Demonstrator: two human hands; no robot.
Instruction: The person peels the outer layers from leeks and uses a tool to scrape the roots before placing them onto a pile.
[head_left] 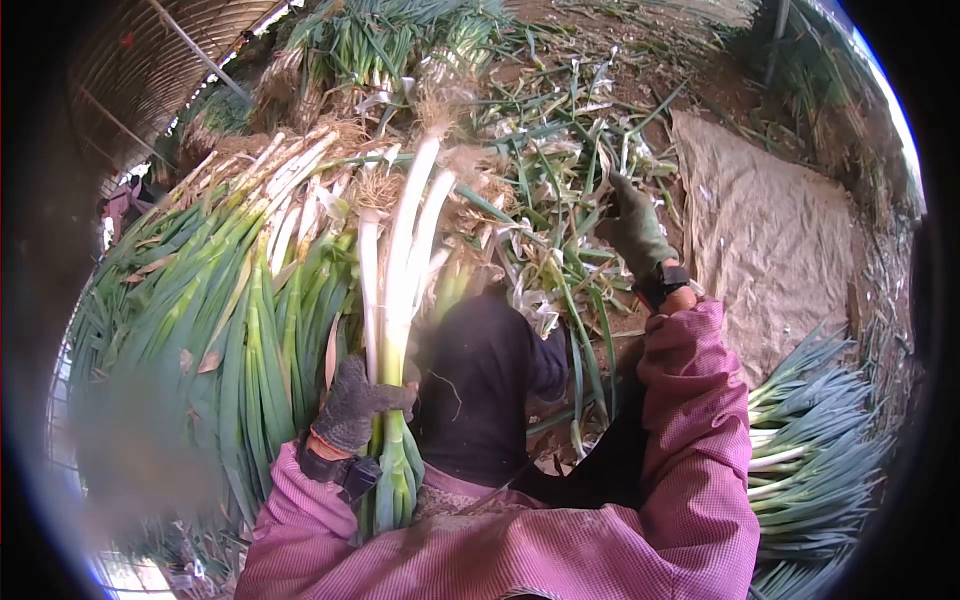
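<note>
Gloved in dark grey, my left hand (358,405) is wrapped round several green onions (400,270), held upright with white stems and roots pointing away from me and green leaves towards my lap. My right hand (636,226), in a greenish glove, reaches out over the litter of peeled leaves (565,200). Its fingers look stretched and apart, and nothing shows in them. Left of the held onions lies a large pile of unpeeled green onions (230,280), roots away from me.
A beige cloth (760,240) covers ground at the right. Below it lies a stack of onions (815,460) with white stems. More bundles (390,50) stand at the back. My dark-clad knee (475,370) is between my arms.
</note>
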